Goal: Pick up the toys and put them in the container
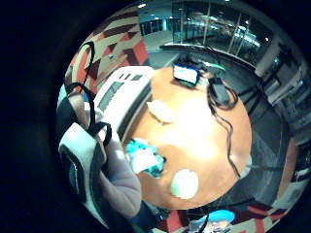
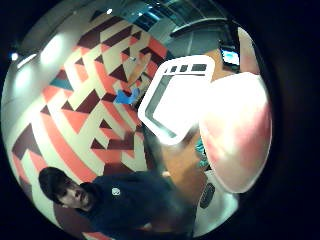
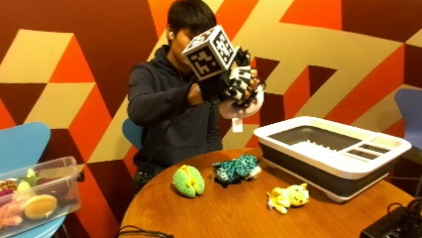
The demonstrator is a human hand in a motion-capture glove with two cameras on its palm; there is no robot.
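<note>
1. From the outside view I see the gloved right hand [image 3: 238, 87] raised well above the tabletop [image 3: 231, 213], in front of the person's chest.
2. Its fingers are curled round a pale pink plush toy [image 3: 241, 108], which hangs just below the glove with a small white tag dangling from it.
3. In the thumb side palm view that pink toy [image 2: 236, 132] fills much of the frame, close against the palm.
4. The container [image 3: 333, 153], a white-rimmed tub with dark grey walls, stands on the tabletop to the side of the hand and lower than it; I cannot see anything lying inside it.
5. Three toys lie on the tabletop, apart from each other: a green and yellow round one [image 3: 188, 181], a teal spotted one [image 3: 236, 170] beside it, and a small yellow one [image 3: 289, 197] nearest the container.
6. A clear plastic box [image 3: 39, 193] holding soft items sits on a blue chair [image 3: 20, 144] off the tabletop.
7. A dark device [image 3: 394, 225] rests at the tabletop's near edge.
</note>
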